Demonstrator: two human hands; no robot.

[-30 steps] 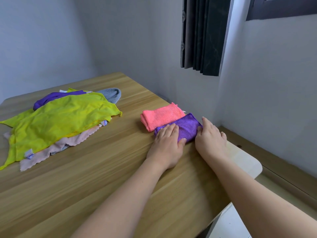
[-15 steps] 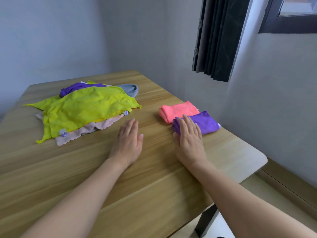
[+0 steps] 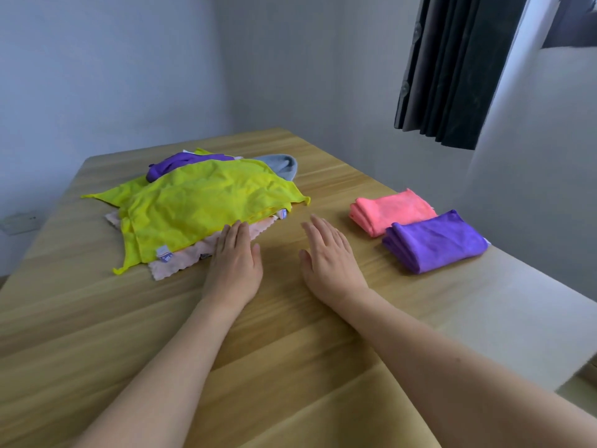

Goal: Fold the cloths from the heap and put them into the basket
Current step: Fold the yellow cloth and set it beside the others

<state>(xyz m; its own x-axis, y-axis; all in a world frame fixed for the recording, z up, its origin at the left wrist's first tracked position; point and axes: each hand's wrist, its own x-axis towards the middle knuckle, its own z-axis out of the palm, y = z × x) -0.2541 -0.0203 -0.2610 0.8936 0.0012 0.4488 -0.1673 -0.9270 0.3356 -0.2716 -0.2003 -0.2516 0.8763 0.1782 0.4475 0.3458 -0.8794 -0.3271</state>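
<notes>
1. Cloths in a loose heap [image 3: 200, 202], a crumpled yellow-green microfibre sheet uppermost, lie at the wooden bench's [image 3: 290, 367] far left.
2. Left hand [image 3: 234, 266] lies flat, fingertips touching a pale pink scalloped cloth [image 3: 193, 253]; right hand [image 3: 329, 260] is released, grasping nothing.
3. Judged step: fetching another cloth; next, pinch one free.
4. Folded coral cloth [image 3: 392, 210] and folded purple cloth [image 3: 434, 242] wait; no basket visible.

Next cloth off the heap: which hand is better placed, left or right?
Left, probably. The left hand has its fingertips at the heap's near edge, by the yellow cloth and pink cloth. The right hand is open over bare table, farther away.
</notes>
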